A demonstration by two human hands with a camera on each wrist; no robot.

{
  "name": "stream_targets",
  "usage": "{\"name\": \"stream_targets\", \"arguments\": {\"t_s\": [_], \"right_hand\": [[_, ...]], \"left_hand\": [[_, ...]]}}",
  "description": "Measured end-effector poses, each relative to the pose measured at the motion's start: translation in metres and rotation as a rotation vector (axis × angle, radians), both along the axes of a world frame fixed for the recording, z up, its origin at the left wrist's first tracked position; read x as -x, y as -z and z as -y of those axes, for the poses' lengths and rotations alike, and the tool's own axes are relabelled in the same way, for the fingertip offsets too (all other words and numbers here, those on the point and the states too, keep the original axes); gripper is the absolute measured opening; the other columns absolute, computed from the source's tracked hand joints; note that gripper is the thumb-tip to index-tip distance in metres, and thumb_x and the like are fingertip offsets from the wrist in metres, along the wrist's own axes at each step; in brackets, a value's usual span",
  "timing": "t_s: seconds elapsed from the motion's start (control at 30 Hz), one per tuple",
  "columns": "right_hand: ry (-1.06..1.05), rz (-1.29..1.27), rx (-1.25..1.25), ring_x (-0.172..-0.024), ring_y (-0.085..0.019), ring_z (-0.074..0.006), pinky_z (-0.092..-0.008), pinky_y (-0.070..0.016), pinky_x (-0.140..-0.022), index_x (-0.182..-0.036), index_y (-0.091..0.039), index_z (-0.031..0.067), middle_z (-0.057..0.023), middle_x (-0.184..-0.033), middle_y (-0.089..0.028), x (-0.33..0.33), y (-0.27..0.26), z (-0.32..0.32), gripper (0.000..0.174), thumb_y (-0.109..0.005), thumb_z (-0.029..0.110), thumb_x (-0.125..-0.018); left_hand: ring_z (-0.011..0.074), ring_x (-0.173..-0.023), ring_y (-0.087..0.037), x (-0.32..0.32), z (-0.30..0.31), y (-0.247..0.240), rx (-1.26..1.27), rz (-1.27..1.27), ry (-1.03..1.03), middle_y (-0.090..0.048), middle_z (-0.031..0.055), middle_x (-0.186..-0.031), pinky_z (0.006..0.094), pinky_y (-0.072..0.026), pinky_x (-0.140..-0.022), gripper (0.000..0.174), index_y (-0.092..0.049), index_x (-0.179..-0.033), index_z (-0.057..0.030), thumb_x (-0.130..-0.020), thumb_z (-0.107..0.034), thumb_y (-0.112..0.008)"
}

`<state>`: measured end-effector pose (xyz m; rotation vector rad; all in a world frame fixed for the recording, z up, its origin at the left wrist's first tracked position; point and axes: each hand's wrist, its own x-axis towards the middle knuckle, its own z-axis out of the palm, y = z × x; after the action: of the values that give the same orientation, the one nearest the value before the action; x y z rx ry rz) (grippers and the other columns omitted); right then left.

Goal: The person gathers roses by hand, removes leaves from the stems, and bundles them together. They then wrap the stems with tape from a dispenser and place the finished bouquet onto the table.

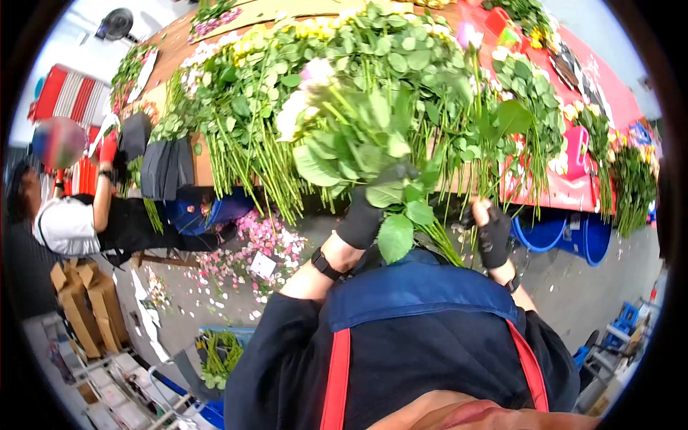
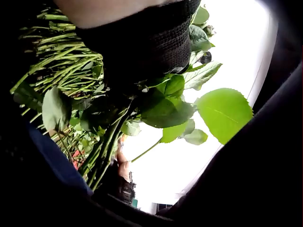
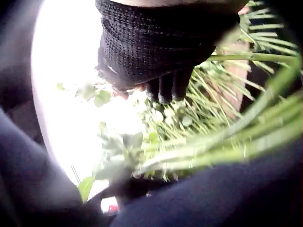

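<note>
In the head view my left hand point(image 1: 362, 215), in a black glove with bare fingertips, grips a bunch of roses point(image 1: 344, 136). The pale pink and white heads lean up and left, and the stems point(image 1: 441, 240) point down right toward my waist. Leaves cover part of that hand. My right hand point(image 1: 493, 236), also gloved, is to the right of these stems with its fingers curled and thumb up. It holds a single rose by its stem point(image 3: 255, 57), with a pink head point(image 1: 469, 36) and a large blurred leaf point(image 1: 512, 118) above. Its grip is partly hidden in the right wrist view.
A table ahead carries a deep pile of leafy roses point(image 1: 251, 100), stems hanging over its front edge. Blue buckets point(image 1: 537, 233) stand beneath. Fallen petals point(image 1: 265, 244) litter the floor. At the left another person point(image 1: 72, 222) works; a crate of green cuttings point(image 1: 218, 355) sits behind me.
</note>
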<state>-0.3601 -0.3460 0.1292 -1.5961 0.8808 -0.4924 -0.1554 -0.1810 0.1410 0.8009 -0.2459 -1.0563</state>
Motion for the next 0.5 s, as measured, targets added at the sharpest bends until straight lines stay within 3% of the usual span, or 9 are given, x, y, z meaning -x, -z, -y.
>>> {"name": "stream_targets", "arguments": {"t_s": [0.03, 0.07, 0.13, 0.17, 0.23, 0.27, 0.33, 0.4, 0.5], "right_hand": [[0.051, -0.133, 0.147, -0.064, -0.056, -0.0122, -0.0270, -0.0437, -0.060, -0.088, -0.068, 0.0028, 0.0018, -0.071, -0.062, 0.002, 0.005, 0.022, 0.020, -0.064, 0.023, -0.089], [0.172, -0.054, -0.075, -0.057, -0.053, -0.0113, -0.0273, -0.0409, -0.055, -0.081, -0.066, 0.0031, 0.0020, -0.063, -0.058, -0.008, -0.007, 0.034, 0.021, -0.066, 0.023, -0.087], [0.184, -0.230, 0.379, -0.053, -0.051, -0.0151, -0.0295, -0.0407, -0.054, -0.080, -0.065, 0.0038, -0.0071, -0.060, -0.056, -0.008, 0.020, 0.092, 0.032, -0.062, 0.035, -0.088], [0.190, -0.284, 0.315, -0.058, -0.055, -0.0238, -0.0343, -0.0451, -0.061, -0.086, -0.065, 0.0035, -0.0117, -0.066, -0.059, -0.007, 0.045, 0.127, 0.038, -0.059, 0.041, -0.088], [0.159, -0.528, 1.186, -0.086, -0.060, -0.0340, -0.0409, -0.0469, -0.076, -0.098, -0.063, 0.0016, -0.0173, -0.089, -0.062, -0.007, 0.067, 0.167, 0.037, -0.061, 0.036, -0.087], [0.118, -0.533, 1.158, -0.090, -0.059, -0.0340, -0.0404, -0.0467, -0.079, -0.101, -0.063, 0.0016, -0.0167, -0.094, -0.062, -0.025, 0.037, 0.161, 0.035, -0.062, 0.033, -0.086], [0.014, -0.154, 1.083, -0.084, -0.061, -0.0326, -0.0397, -0.0474, -0.077, -0.098, -0.066, 0.0017, -0.0151, -0.088, -0.063, -0.060, 0.038, 0.156, 0.035, -0.065, 0.034, -0.084], [-0.220, 0.045, 0.524, -0.078, -0.062, -0.0307, -0.0391, -0.0482, -0.073, -0.086, -0.068, 0.0029, -0.0138, -0.082, -0.065, -0.112, 0.039, 0.122, 0.034, -0.067, 0.037, -0.081], [-0.367, -0.242, 0.429, -0.077, -0.064, -0.0295, -0.0384, -0.0490, -0.072, -0.077, -0.067, 0.0052, -0.0146, -0.083, -0.067, -0.193, 0.019, 0.065, 0.046, -0.065, 0.051, -0.078]], "left_hand": [[0.0139, -0.098, -0.057, 0.000, -0.003, 0.015, 0.007, 0.168, -0.012, -0.055, 0.0027, -0.116, 0.0297, -0.0479, -0.088, 0.039, -0.047, -0.130, -0.0075, -0.093, -0.016, -0.056], [0.0158, -0.101, -0.057, -0.004, -0.014, 0.042, -0.016, 0.242, 0.123, -0.057, 0.0037, -0.110, 0.0299, -0.0466, -0.091, 0.039, -0.047, -0.130, -0.0091, -0.093, -0.018, -0.057], [0.0148, -0.088, -0.062, -0.005, 0.006, 0.009, 0.065, -0.461, 0.016, -0.064, 0.0049, -0.096, 0.0283, -0.0513, -0.079, 0.031, -0.058, -0.119, -0.0019, -0.095, -0.021, -0.055], [0.0146, -0.088, -0.062, -0.007, 0.008, 0.011, 0.045, -0.522, -0.021, -0.063, 0.0047, -0.095, 0.0281, -0.0513, -0.078, 0.031, -0.058, -0.119, -0.0019, -0.095, -0.021, -0.055], [0.0140, -0.086, -0.062, -0.012, 0.002, 0.013, -0.014, -0.431, -0.085, -0.063, 0.0043, -0.094, 0.0278, -0.0514, -0.077, 0.031, -0.058, -0.119, -0.0019, -0.095, -0.022, -0.055], [0.0138, -0.085, -0.062, -0.014, -0.001, 0.012, -0.036, -0.392, -0.117, -0.063, 0.0041, -0.093, 0.0277, -0.0514, -0.076, 0.031, -0.058, -0.119, -0.0018, -0.095, -0.022, -0.055], [0.0132, -0.084, -0.062, -0.019, -0.008, 0.012, -0.076, -0.327, -0.177, -0.062, 0.0038, -0.092, 0.0274, -0.0515, -0.075, 0.032, -0.058, -0.119, -0.0018, -0.095, -0.022, -0.055], [0.0127, -0.082, -0.062, -0.022, -0.014, 0.014, -0.108, -0.289, -0.218, -0.062, 0.0034, -0.091, 0.0271, -0.0516, -0.073, 0.032, -0.058, -0.120, -0.0018, -0.095, -0.022, -0.055], [0.0119, -0.080, -0.061, -0.030, -0.022, 0.019, -0.140, -0.243, -0.268, -0.061, 0.0029, -0.089, 0.0267, -0.0517, -0.071, 0.032, -0.058, -0.120, -0.0017, -0.095, -0.023, -0.055]]}}
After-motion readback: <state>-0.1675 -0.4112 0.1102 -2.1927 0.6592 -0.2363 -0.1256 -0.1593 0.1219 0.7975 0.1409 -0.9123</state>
